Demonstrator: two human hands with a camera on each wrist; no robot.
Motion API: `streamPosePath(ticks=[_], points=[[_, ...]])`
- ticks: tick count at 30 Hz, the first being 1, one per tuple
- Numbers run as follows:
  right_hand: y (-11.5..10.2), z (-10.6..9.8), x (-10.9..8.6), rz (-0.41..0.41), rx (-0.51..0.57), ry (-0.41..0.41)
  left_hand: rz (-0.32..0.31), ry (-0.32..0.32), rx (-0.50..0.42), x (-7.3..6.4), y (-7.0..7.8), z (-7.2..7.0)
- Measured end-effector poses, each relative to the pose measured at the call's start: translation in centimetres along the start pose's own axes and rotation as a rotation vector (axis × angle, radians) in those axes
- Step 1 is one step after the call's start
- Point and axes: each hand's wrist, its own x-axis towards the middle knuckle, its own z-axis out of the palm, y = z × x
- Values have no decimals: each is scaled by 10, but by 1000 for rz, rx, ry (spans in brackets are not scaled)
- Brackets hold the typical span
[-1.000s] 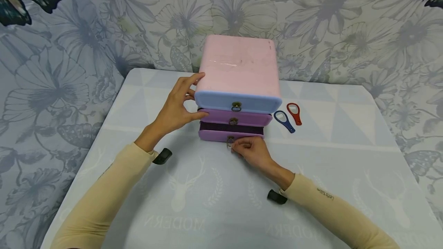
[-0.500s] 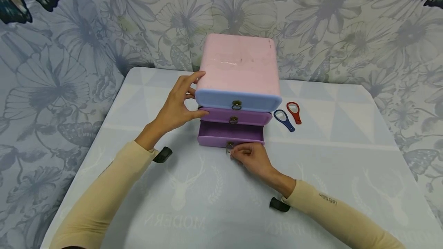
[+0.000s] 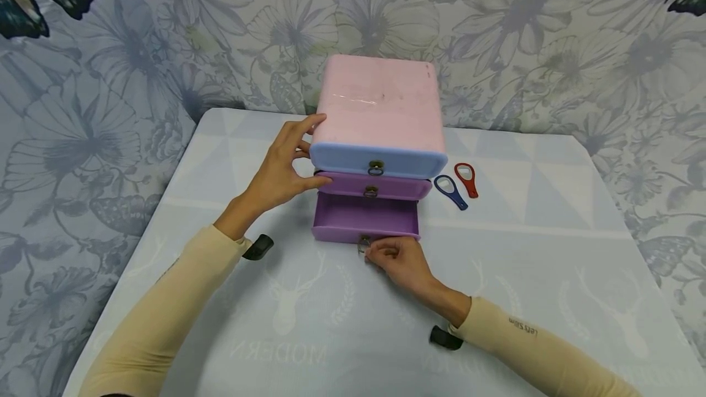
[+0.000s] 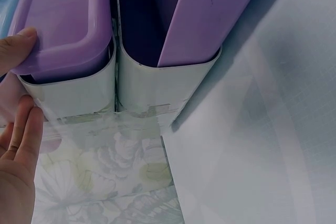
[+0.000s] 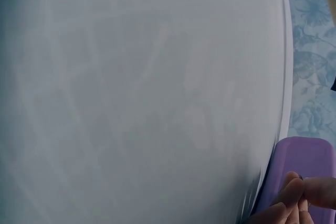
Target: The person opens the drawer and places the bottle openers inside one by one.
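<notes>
A small drawer cabinet (image 3: 380,100) with a pink top and blue top drawer front stands towards the back of the table. My left hand (image 3: 276,170) holds its left side, thumb on the purple middle drawer (image 3: 399,189) and fingers along the side, as the left wrist view also shows. The purple bottom drawer (image 3: 336,234) is pulled out, and its visible inside holds nothing. At its front, my right hand (image 3: 402,262) pinches the metal ring pull (image 3: 362,244). In the right wrist view, fingertips (image 5: 294,187) meet in front of the purple drawer front.
Right of the cabinet, a blue-handled magnifying glass-like item (image 3: 450,192) and a similar red one (image 3: 467,180) lie on the white patterned table (image 3: 551,250). A wall with floral paper (image 3: 524,48) rises behind the table.
My right hand has drawn the bottom drawer out towards me, uncovering more of its purple inside. The left hand has stayed in place on the cabinet.
</notes>
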Motion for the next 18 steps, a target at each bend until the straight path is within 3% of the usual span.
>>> streamPosePath(ticks=[18], points=[[4,6,-23,-26,44,-33,4,9,10,0,0,1]])
